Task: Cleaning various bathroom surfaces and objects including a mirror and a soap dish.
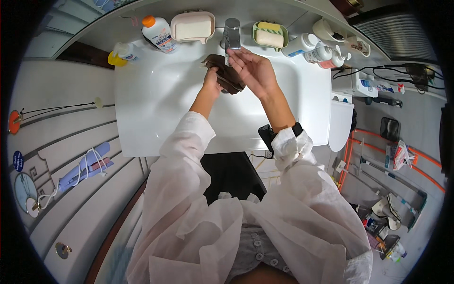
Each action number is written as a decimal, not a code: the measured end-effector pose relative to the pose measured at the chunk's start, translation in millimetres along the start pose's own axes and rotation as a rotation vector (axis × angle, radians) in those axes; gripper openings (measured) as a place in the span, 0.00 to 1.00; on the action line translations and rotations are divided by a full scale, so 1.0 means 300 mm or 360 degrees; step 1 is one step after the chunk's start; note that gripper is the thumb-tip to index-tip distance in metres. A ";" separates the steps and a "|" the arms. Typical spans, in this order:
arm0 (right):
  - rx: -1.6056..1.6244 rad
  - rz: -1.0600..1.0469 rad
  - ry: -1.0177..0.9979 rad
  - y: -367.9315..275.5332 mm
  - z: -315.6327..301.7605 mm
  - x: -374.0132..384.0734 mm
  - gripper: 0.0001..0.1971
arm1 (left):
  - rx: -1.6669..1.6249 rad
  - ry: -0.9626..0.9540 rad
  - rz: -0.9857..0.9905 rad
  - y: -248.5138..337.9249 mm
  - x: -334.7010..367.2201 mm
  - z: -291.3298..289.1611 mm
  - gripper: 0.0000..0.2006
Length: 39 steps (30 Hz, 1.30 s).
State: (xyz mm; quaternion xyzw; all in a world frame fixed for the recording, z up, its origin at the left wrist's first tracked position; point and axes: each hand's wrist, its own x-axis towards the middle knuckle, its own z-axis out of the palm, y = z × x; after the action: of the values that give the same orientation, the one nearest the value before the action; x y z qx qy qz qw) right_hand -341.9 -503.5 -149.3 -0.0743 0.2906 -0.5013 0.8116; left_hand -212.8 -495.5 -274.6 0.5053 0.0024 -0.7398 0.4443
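My left hand point(211, 84) grips a dark brown cloth point(230, 79), folded and crumpled, over the white sink basin point(175, 102). The cloth hangs beneath the spout of the chrome faucet point(231, 32). Beside that spout is my right hand point(255, 71), palm turned partly up and fingers stretched out. Its fingertips are at the faucet, and I cannot tell whether they press on it. A dark band with a black box-shaped device circles my right wrist.
Along the sink's back edge stand an orange-capped bottle point(158, 34), a pale soap dish point(192, 27), a green soap dish point(270, 35) and several white bottles. A toilet point(340, 124) is to the right. Purple rolled items point(85, 168) hang on the left door.
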 end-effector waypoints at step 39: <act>-0.0842 -0.0062 0.0707 0.152 -0.504 0.094 0.21 | -0.0153 0.0079 0.0207 -0.014 -0.002 -0.136 0.19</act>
State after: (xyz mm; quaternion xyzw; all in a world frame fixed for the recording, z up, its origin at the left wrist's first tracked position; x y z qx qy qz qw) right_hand -380.1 -479.8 -303.4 -0.1768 0.5787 -0.4279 0.6714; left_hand -185.0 -474.0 -296.1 0.5006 0.0162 -0.6957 0.5149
